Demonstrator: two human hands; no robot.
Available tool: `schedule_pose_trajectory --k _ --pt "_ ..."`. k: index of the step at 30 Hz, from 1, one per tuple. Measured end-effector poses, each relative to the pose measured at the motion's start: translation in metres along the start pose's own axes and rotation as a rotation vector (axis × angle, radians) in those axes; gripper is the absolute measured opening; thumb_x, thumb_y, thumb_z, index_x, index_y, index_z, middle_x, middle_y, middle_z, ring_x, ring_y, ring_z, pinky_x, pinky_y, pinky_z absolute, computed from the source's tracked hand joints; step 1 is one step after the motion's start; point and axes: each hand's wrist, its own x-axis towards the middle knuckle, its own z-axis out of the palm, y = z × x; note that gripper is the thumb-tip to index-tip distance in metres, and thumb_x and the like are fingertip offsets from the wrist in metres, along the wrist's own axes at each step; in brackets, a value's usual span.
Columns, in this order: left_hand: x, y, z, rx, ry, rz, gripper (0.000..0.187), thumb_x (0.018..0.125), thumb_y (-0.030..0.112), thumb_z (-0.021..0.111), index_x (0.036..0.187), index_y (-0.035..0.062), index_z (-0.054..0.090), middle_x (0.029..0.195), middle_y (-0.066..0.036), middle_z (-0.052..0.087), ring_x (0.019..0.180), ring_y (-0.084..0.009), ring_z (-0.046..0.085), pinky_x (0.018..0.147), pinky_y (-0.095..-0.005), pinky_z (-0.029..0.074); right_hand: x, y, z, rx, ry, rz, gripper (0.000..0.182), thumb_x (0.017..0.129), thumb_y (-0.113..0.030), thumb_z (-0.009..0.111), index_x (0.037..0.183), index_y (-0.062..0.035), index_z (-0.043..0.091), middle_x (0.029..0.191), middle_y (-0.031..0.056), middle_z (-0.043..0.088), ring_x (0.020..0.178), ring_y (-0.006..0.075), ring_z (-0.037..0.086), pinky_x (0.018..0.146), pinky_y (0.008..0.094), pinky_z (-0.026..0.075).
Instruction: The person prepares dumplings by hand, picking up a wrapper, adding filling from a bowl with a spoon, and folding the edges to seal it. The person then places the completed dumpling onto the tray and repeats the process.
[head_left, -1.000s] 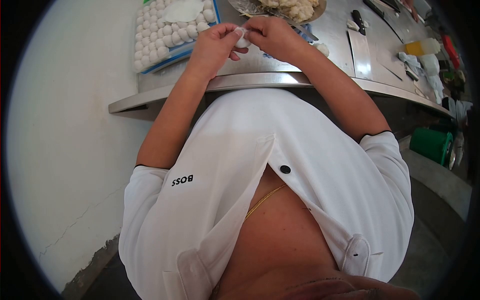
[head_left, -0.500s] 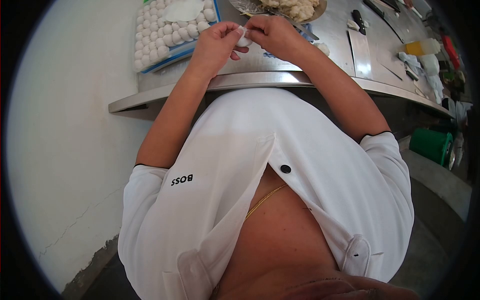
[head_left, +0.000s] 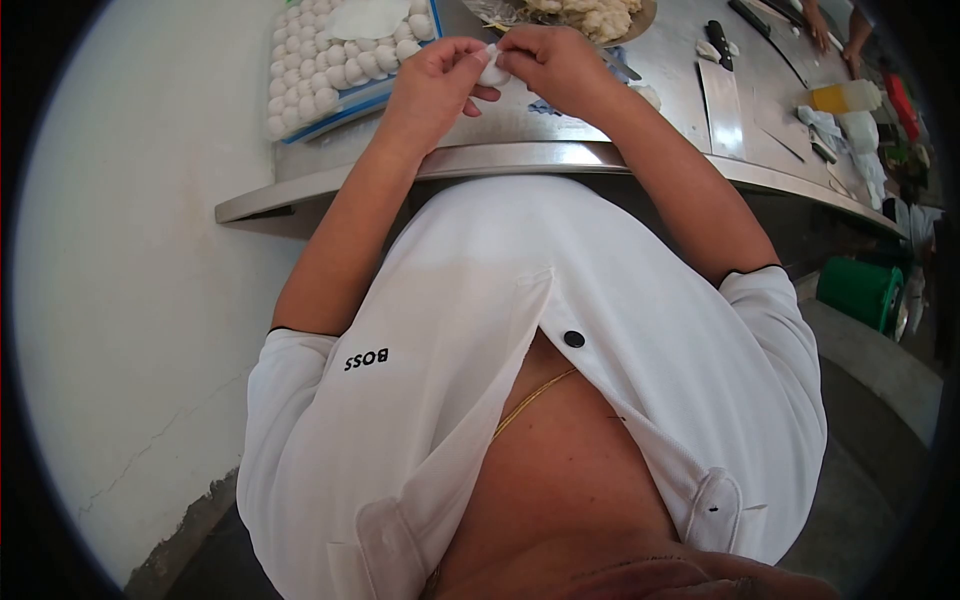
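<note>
Between my hands, just above the steel table (head_left: 560,155), is a small white dumpling (head_left: 494,73) of soft dough. My left hand (head_left: 445,82) cups its left side, thumb on top and fingers curled below. The fingertips of my right hand (head_left: 550,65) pinch its upper edge. To the left stands a blue-rimmed tray (head_left: 350,108) holding rows of round white dumplings (head_left: 303,75), with a pale stack of what look like dough wrappers (head_left: 366,18) lying on them. Beyond my right hand is a bowl (head_left: 640,22) of pale, lumpy filling (head_left: 590,15).
A cleaver (head_left: 722,105) lies to the right, near a yellow-filled squeeze bottle (head_left: 843,96) and crumpled white cloths (head_left: 825,125). Another person's hands (head_left: 835,35) rest at the far right table edge. A green bucket (head_left: 860,296) stands below the table.
My right fingers have shifted slightly along the dumpling's upper edge, while my left hand stays almost still. Another person's hands have come into view at the far upper right.
</note>
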Motion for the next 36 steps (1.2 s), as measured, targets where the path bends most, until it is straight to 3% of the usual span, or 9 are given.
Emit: schedule_pose_trajectory --k 2,4,6,9,18,20,28,33,36 --pt "0.000 0.003 0.002 -0.028 0.051 -0.026 0.034 0.098 0.025 0.056 0.119 -0.0018 0.057 0.095 -0.008 0.065 0.080 -0.0198 0.070 0.058 -0.0246 0.051 0.002 -0.001 -0.004 0.087 -0.016 0.160 0.021 0.090 -0.019 0.063 0.100 -0.0017 0.067 0.075 0.0037 0.063 0.067 0.0123 0.057 0.063 0.0285 0.048" --pt "0.001 0.005 0.001 -0.055 0.105 -0.054 0.036 0.100 0.028 0.052 0.121 -0.0021 0.056 0.099 -0.010 0.065 0.083 -0.0211 0.070 0.060 -0.0253 0.051 0.003 -0.014 -0.012 0.196 -0.061 0.240 0.022 0.090 -0.020 0.063 0.101 -0.0017 0.068 0.076 0.0030 0.064 0.068 0.0117 0.058 0.064 0.0279 0.048" --pt "0.002 0.005 -0.010 -0.444 -0.164 -0.301 0.038 0.103 0.029 0.043 0.123 -0.0027 0.053 0.103 -0.013 0.065 0.089 -0.0246 0.070 0.064 -0.0272 0.052 0.003 -0.014 -0.011 0.306 -0.104 0.320 0.022 0.090 -0.021 0.063 0.102 -0.0018 0.068 0.078 0.0022 0.065 0.070 0.0110 0.058 0.065 0.0274 0.048" --pt "0.010 -0.002 -0.019 -0.577 -0.315 -0.293 0.037 0.104 0.027 0.040 0.121 -0.0024 0.054 0.104 -0.014 0.065 0.093 -0.0262 0.068 0.067 -0.0298 0.053 0.002 -0.004 -0.002 0.276 -0.060 0.177 0.023 0.092 -0.022 0.061 0.104 -0.0032 0.069 0.082 0.0026 0.067 0.074 0.0096 0.060 0.065 0.0257 0.049" --pt "0.009 -0.008 -0.024 -0.547 -0.237 -0.225 0.032 0.103 0.027 0.044 0.114 -0.0001 0.057 0.100 -0.011 0.065 0.082 -0.0213 0.065 0.066 -0.0304 0.052 0.003 -0.011 -0.016 0.495 -0.234 0.301 0.025 0.092 -0.025 0.063 0.108 -0.0060 0.069 0.086 -0.0012 0.066 0.077 0.0064 0.058 0.065 0.0234 0.048" --pt "0.010 -0.011 -0.025 -0.528 -0.255 -0.232 0.032 0.103 0.027 0.045 0.114 -0.0001 0.057 0.100 -0.011 0.065 0.082 -0.0212 0.066 0.065 -0.0302 0.051 0.000 -0.017 -0.012 0.271 -0.234 0.287 0.024 0.093 -0.026 0.062 0.105 -0.0053 0.069 0.083 -0.0016 0.065 0.073 0.0066 0.056 0.061 0.0231 0.046" --pt "0.011 -0.015 -0.026 -0.556 -0.371 -0.249 0.032 0.103 0.026 0.047 0.115 -0.0012 0.058 0.102 -0.011 0.066 0.081 -0.0213 0.066 0.065 -0.0296 0.051 0.002 -0.016 -0.002 0.313 -0.079 0.257 0.024 0.092 -0.026 0.062 0.092 -0.0029 0.068 0.071 0.0015 0.061 0.063 0.0089 0.054 0.058 0.0258 0.046" --pt "0.002 0.001 -0.006 -0.176 0.063 -0.019 0.031 0.101 0.022 0.052 0.120 -0.0021 0.059 0.106 -0.009 0.066 0.088 -0.0195 0.067 0.072 -0.0292 0.054 0.006 -0.022 -0.010 0.401 -0.009 0.447 0.029 0.093 -0.027 0.062 0.082 0.0003 0.065 0.069 0.0072 0.062 0.061 0.0138 0.060 0.058 0.0306 0.048" --pt "-0.003 0.004 0.003 0.042 0.106 0.068 0.031 0.100 0.020 0.052 0.121 -0.0022 0.060 0.107 -0.009 0.065 0.093 -0.0203 0.066 0.080 -0.0313 0.055 0.005 -0.023 -0.014 0.503 -0.100 0.607 0.024 0.094 -0.025 0.061 0.094 -0.0022 0.068 0.074 -0.0002 0.061 0.065 0.0077 0.056 0.059 0.0241 0.047"
